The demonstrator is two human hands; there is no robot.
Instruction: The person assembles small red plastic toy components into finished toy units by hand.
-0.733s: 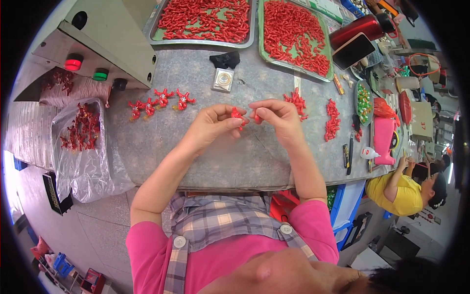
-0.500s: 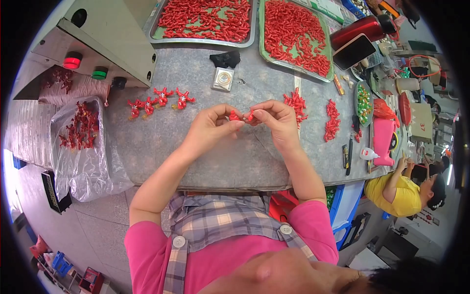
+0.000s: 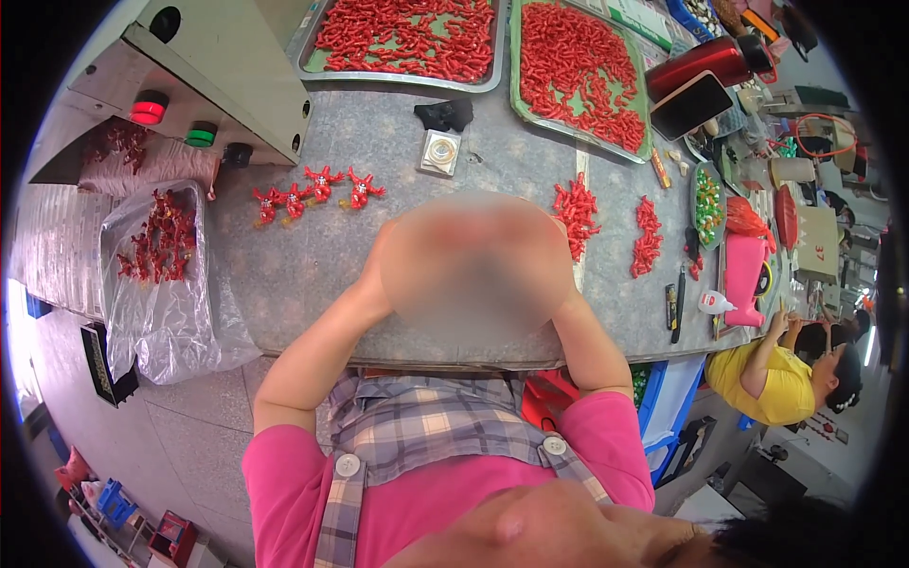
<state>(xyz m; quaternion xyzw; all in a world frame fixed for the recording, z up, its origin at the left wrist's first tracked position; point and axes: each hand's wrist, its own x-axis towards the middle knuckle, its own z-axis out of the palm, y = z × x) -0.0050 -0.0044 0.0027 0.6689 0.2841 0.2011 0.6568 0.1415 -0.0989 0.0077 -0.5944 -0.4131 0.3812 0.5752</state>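
My left hand [image 3: 398,257] and my right hand [image 3: 551,257] are close together over the near middle of the table. A round blur covers both, so their fingers are hidden. Smeared red patches show between them; the shape of what is there cannot be made out. Left of my hands stand several small red figures [image 3: 361,188] with spread limbs and pale marks. Just beyond my right hand lies a pile of small red moulded pieces [image 3: 576,210]. A second, narrower red pile [image 3: 647,237] is farther right.
Two trays, one metal [image 3: 402,83] and one green-lined [image 3: 579,133], hold many red pieces at the back. A machine [image 3: 227,71] and a plastic-lined container [image 3: 156,327] stand left. A glue bottle [image 3: 715,302], phone [image 3: 691,105] and red flask [image 3: 705,63] are right. A person in yellow [image 3: 765,381] sits beyond.
Half a second ago each hand pinched a small red piece, the two pieces close together. Now a blur hides the fingers. The whole view has shifted slightly; the table items look unmoved.
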